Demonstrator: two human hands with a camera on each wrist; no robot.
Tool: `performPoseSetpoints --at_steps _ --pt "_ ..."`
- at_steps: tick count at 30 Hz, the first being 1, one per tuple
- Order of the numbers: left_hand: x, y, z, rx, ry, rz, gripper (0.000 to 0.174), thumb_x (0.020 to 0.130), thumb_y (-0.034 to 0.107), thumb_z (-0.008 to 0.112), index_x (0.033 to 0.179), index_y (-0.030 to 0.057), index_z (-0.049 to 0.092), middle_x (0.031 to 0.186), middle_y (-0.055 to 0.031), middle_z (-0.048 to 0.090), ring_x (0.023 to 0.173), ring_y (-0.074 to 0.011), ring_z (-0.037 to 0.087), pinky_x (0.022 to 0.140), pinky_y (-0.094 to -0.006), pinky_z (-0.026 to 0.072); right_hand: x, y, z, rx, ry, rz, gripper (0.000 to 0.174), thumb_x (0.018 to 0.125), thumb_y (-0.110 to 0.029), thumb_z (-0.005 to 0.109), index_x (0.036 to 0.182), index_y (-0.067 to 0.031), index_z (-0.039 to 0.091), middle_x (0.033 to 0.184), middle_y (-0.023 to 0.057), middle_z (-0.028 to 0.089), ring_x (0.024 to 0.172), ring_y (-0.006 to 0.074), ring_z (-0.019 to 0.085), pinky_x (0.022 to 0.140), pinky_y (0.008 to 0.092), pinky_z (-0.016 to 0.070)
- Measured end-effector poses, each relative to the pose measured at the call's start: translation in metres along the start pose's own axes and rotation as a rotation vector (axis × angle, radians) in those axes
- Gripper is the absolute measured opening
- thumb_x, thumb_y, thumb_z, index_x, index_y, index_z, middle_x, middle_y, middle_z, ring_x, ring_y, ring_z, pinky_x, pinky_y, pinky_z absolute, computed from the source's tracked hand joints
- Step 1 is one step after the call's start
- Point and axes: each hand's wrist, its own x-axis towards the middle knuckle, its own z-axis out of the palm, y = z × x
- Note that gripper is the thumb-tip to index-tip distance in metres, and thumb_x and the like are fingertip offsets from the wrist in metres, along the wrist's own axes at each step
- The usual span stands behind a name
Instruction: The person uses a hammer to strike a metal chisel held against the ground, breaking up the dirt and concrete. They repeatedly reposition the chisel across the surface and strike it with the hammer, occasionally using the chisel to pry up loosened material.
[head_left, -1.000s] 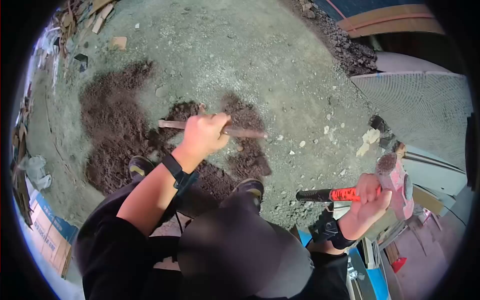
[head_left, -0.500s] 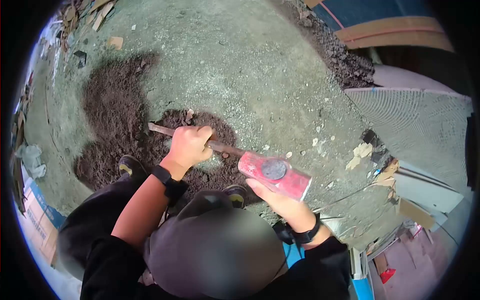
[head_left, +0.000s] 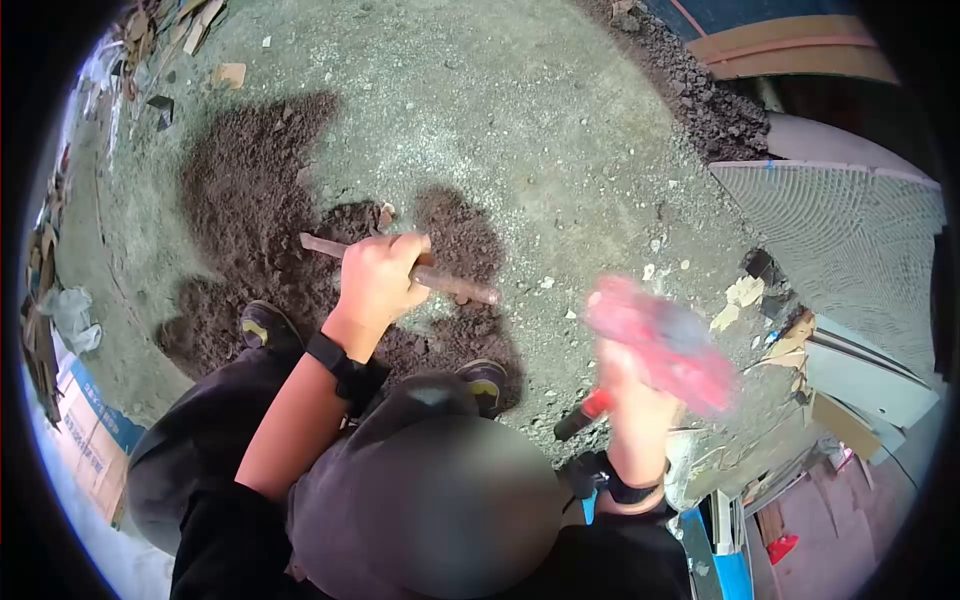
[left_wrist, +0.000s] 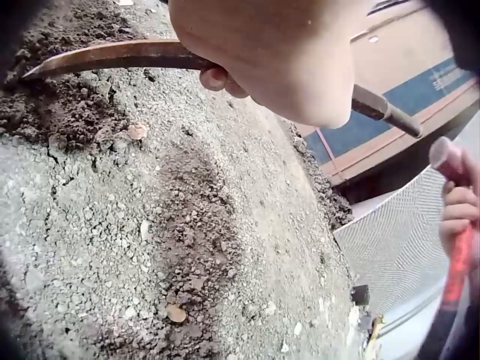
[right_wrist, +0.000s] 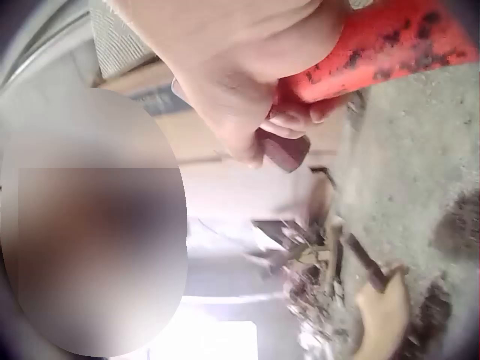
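Note:
My left hand (head_left: pixel 380 280) grips a rusty steel chisel (head_left: pixel 455 285) around its shaft. In the left wrist view its flattened tip lies at the loose brown soil (left_wrist: pixel 75 120), and the butt end sticks out past my hand. My right hand (head_left: pixel 640 410) holds a hammer (head_left: pixel 660 345) close up to its red, blurred head. The red and black handle (head_left: pixel 590 410) extends back below that hand. A gap separates the hammer head from the chisel's butt. In the right wrist view, the red handle (right_wrist: pixel 397 52) runs out beyond my curled fingers.
Dug soil (head_left: pixel 245 190) spreads over the gritty grey floor (head_left: pixel 560 150). My shoes (head_left: pixel 485 385) stand at its near edge. Boards (head_left: pixel 870 375) and a ridged sheet (head_left: pixel 840 220) lie to the right, with a blue and tan carton (head_left: pixel 95 440) and a plastic bag (head_left: pixel 75 315) at left.
The hammer swung in from the far right to the chisel's butt half a second ago, then drew back right. My left hand stayed on the chisel, which tilted a little.

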Motion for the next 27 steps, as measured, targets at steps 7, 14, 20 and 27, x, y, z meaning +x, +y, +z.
performPoseSetpoints --at_steps 7,14,20,27 --pt "-0.008 -0.002 0.004 0.069 -0.059 0.023 0.019 0.061 0.011 0.067 0.074 0.0103 0.054 0.06 -0.0057 0.057 0.055 -0.0253 0.059 0.05 -0.0374 0.0466 0.004 -0.007 -0.006 0.114 -0.133 0.017 0.032 0.077 -0.01 0.067 0.106 0.0014 0.058 0.1 0.0081 0.063 0.091 0.0142 0.059 0.08 0.0291 0.0469" --pt "-0.002 0.0 0.015 0.038 0.017 -0.085 0.019 0.058 0.009 0.065 0.074 0.0104 0.054 0.061 -0.0062 0.057 0.056 -0.026 0.059 0.052 -0.0371 0.0471 0.011 0.007 0.035 0.071 -0.17 0.037 0.029 0.076 -0.011 0.069 0.102 -0.0001 0.062 0.094 0.0056 0.065 0.088 0.0139 0.06 0.078 0.0273 0.0468" --pt "-0.012 0.0 0.01 0.022 -0.018 -0.041 0.021 0.057 0.009 0.066 0.075 0.0109 0.055 0.062 -0.0056 0.059 0.057 -0.0252 0.059 0.052 -0.0368 0.0472 -0.01 -0.027 -0.014 0.337 0.169 0.266 0.039 0.073 -0.007 0.068 0.109 0.002 0.055 0.1 0.0089 0.062 0.09 0.0155 0.059 0.081 0.0287 0.0463" --pt "0.0 -0.007 0.003 0.035 0.01 -0.051 0.022 0.058 0.009 0.065 0.078 0.0112 0.056 0.062 -0.0068 0.059 0.058 -0.027 0.06 0.053 -0.0378 0.0476 0.0 -0.005 0.031 0.077 -0.253 0.085 0.038 0.072 -0.01 0.073 0.105 0.0008 0.058 0.099 0.0075 0.063 0.091 0.0157 0.058 0.08 0.0315 0.0461"
